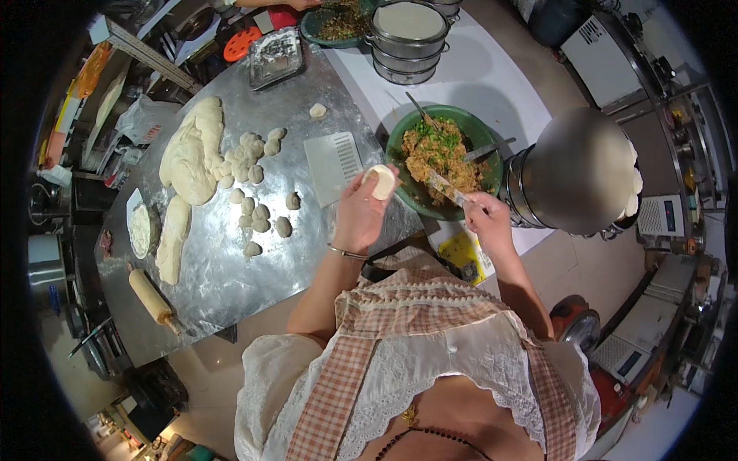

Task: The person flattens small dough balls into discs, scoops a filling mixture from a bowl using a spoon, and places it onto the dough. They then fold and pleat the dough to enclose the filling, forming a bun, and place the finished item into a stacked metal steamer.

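A round dough wrapper (380, 181) lies in my left hand (363, 207), held near the left rim of a green bowl (490, 135). My right hand (487, 219) grips a flat spreading tool (447, 188), whose far end is in the minced filling (429, 152) with chopped greens. A fork (419, 108) and another metal utensil (490, 149) also rest in the bowl. Left of my left hand, a slotted light-coloured board (330, 167) lies on the metal table. Farther left are several small dough pieces (260, 218), a large dough mass (193, 152) and a dough strip (173, 239).
A wooden rolling pin (151, 295) and a bowl of flour (142, 230) are on the left of the metal table (230, 299). Stacked steamers (408, 52) stand beyond the green bowl, more steamers (522, 187) to its right. At the top, another person's hand (302, 3) is near a second bowl (311, 33).
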`<state>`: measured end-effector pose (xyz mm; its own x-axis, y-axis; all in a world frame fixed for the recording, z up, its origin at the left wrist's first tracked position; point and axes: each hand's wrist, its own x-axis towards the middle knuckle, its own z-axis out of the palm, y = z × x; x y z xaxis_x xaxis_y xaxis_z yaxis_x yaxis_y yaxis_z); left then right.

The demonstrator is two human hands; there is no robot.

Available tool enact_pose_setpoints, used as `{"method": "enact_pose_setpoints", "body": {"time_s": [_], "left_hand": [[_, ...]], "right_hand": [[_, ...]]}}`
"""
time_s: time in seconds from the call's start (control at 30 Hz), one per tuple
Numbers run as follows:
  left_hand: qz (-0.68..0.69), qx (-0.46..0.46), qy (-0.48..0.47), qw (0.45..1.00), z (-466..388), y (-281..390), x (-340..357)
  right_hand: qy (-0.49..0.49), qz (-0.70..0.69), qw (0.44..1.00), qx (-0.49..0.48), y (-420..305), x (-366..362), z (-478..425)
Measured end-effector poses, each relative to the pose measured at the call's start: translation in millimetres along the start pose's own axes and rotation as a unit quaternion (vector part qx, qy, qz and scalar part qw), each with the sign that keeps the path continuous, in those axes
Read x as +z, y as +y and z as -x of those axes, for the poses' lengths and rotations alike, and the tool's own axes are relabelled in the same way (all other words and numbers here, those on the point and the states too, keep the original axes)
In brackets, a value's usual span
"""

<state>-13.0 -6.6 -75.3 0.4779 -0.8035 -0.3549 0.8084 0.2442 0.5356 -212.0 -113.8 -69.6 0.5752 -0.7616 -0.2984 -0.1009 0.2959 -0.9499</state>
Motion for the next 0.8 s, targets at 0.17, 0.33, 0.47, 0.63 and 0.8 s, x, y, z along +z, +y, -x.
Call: {"method": "enact_pose_setpoints", "body": {"time_s": [0.17,0.33,0.47,0.63,0.8], "left_hand": [[0.082,-0.095,-0.033,0.992,3.5,-8.4,35.3],[0.101,-0.101,-0.066,0.988,0.6,0.1,47.8],[0.1,-0.097,-0.037,0.99,-3.7,2.5,37.8],[0.078,-0.096,-0.051,0.991,-3.8,1.7,33.8],[0.005,-0.069,-0.069,0.995,4.1,-1.2,34.7]], "right_hand": [[0.061,0.257,0.932,-0.247,-12.4,15.2,14.6],[0.025,0.5,0.743,-0.444,-30.3,16.8,26.5],[0.044,0.484,0.743,-0.461,-33.1,7.1,31.1],[0.039,0.218,0.96,-0.171,-34.5,12.9,30.6],[0.062,0.146,0.984,-0.086,-12.1,7.3,18.4]]}}
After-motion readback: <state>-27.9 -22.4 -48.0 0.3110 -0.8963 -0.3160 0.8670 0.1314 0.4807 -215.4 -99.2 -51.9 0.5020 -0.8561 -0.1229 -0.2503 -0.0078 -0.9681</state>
